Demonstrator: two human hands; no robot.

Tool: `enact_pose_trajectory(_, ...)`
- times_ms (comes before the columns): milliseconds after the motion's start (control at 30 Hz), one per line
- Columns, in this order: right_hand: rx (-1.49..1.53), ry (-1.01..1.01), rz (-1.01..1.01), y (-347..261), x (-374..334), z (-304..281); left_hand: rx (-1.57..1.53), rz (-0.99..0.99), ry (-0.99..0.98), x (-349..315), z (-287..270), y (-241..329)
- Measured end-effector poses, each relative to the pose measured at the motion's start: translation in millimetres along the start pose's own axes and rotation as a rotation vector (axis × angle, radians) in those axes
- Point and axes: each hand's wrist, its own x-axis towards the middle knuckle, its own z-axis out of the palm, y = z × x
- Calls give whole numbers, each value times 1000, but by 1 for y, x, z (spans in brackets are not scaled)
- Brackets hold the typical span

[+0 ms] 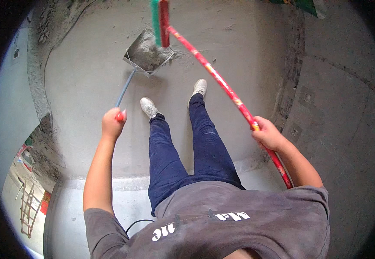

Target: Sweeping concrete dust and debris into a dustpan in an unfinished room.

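Observation:
My left hand (113,124) is closed around the red-tipped end of a long grey handle (126,87). That handle leads to a dustpan (131,52) resting low over the floor ahead of my feet, with grey dust and rubble (149,48) in it. In my right hand (266,134), fingers wrapped round it, is the red patterned stick of a broom (222,81). The stick slants up and to the left. Its red head with green bristles (156,21) appears raised, overlapping the dustpan's upper right part in view; the exact gap between them I cannot tell.
Loose crumbs (175,55) lie on the grey concrete floor (84,99) beside the dustpan. A thin cable (46,64) runs along the left edge near rubble. A rough wall (338,108) stands on the right. At lower left is a ladder-like frame (29,209).

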Motion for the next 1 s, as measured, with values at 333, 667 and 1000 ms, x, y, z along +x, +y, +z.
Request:
enact_pose_trajectory(333, 326, 249, -47, 33, 24, -24, 25, -392, -158, -174, -18, -156)
enact_pose_trajectory(667, 487, 231, 79, 76, 49, -47, -279, -641, -119, -266, 46, -178)
enact_pose_trajectory(1000, 538, 269, 144, 101, 38, -41, -337, -600, -208, -153, 7, -110)
